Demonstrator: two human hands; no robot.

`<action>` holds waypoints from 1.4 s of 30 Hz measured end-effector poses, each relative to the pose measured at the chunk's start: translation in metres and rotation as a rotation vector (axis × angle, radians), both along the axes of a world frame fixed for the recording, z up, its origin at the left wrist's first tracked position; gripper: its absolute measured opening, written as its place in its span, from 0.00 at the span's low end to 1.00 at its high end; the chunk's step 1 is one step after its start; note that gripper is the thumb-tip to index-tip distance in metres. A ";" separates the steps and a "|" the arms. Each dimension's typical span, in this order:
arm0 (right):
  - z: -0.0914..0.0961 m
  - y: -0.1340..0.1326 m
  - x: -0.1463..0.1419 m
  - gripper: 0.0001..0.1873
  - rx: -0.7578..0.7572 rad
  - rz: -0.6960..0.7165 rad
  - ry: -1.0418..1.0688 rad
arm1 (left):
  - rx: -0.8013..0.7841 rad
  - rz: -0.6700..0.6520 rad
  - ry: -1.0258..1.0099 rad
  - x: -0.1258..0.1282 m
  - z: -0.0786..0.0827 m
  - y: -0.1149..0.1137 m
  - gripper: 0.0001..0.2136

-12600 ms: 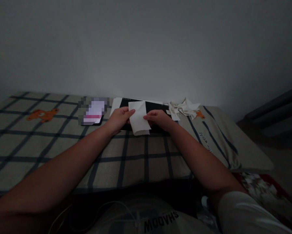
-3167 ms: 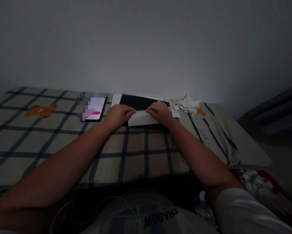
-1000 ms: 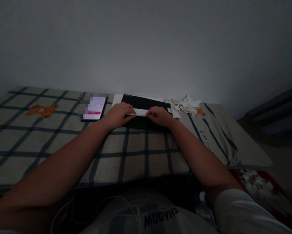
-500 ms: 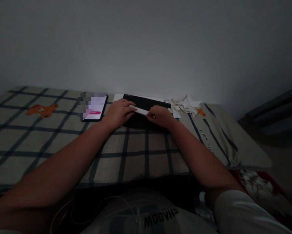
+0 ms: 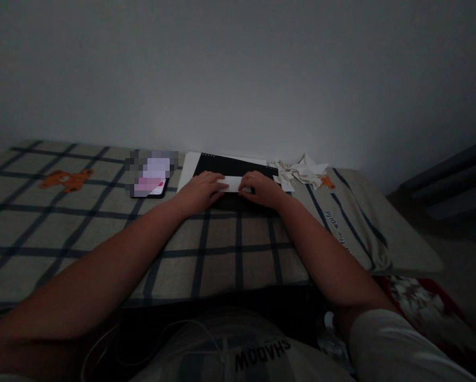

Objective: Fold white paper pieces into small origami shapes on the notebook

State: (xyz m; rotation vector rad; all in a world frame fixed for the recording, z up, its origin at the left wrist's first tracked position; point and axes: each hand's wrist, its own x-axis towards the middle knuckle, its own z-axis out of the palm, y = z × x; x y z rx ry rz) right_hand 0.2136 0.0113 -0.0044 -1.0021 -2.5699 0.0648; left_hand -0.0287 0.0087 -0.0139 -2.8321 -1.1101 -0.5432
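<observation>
A small white strip of folded-looking paper point(image 5: 232, 184) lies between my two hands, over a black sheet point(image 5: 238, 166) with a row of small holes along its far edge. My left hand point(image 5: 201, 192) grips the strip's left end, its fingers bent over the top and the thumb nearer me. At the other end, the curled fingers and thumb of my right hand point(image 5: 264, 189) pinch the strip. Beneath the black sheet, a white sheet point(image 5: 187, 165) shows at the left and along the back.
A phone point(image 5: 156, 185) with a lit screen lies left of the sheets. Crumpled whitish paper point(image 5: 303, 172) sits to their right. The checked tablecloth point(image 5: 222, 249) reaches a plain wall point(image 5: 230, 79). Below the right table edge are a clear bottle point(image 5: 331, 342) and a red container point(image 5: 447, 297) holding pale scraps.
The strip has gone from slanted and narrow to nearly level, with more of its white face showing. My left hand has come lower, towards me; my right hand has barely moved.
</observation>
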 end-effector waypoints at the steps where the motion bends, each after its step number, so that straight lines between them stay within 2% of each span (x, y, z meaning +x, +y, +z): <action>1: -0.001 0.001 0.000 0.09 -0.004 0.002 0.010 | 0.015 0.001 -0.013 -0.001 0.000 0.000 0.17; 5: 0.002 0.000 -0.002 0.11 -0.006 -0.028 -0.060 | 0.091 -0.099 -0.085 0.000 0.010 -0.006 0.20; 8: 0.005 -0.001 -0.001 0.13 0.022 -0.154 -0.088 | 0.104 -0.187 -0.112 0.006 0.018 -0.018 0.14; 12: 0.006 0.001 0.003 0.14 0.118 -0.290 0.046 | 0.044 -0.332 -0.010 0.018 0.010 -0.026 0.14; 16: 0.007 0.003 0.008 0.15 0.196 -0.375 0.175 | -0.037 -0.266 0.099 0.022 -0.002 -0.023 0.20; 20: 0.009 0.003 0.012 0.15 0.201 -0.414 0.148 | -0.107 -0.193 0.187 0.019 0.003 -0.023 0.22; 24: 0.008 0.004 0.014 0.15 0.233 -0.421 0.155 | -0.100 -0.136 0.209 0.016 0.011 -0.026 0.22; 31: 0.006 0.005 0.013 0.13 0.255 -0.385 0.166 | -0.069 -0.092 0.139 0.015 0.003 -0.018 0.21; 35: 0.005 0.004 0.009 0.12 0.289 -0.369 0.162 | -0.042 -0.129 0.022 0.015 0.002 -0.017 0.19; 38: 0.006 0.002 0.006 0.13 0.334 -0.411 0.178 | -0.095 -0.123 -0.204 0.018 0.008 -0.020 0.18; 40: 0.007 -0.001 0.003 0.14 0.371 -0.428 0.168 | -0.209 -0.021 -0.436 0.023 0.015 -0.022 0.19; 42: 0.010 -0.005 -0.002 0.15 0.408 -0.420 0.120 | -0.418 0.172 -0.713 0.030 0.021 -0.019 0.19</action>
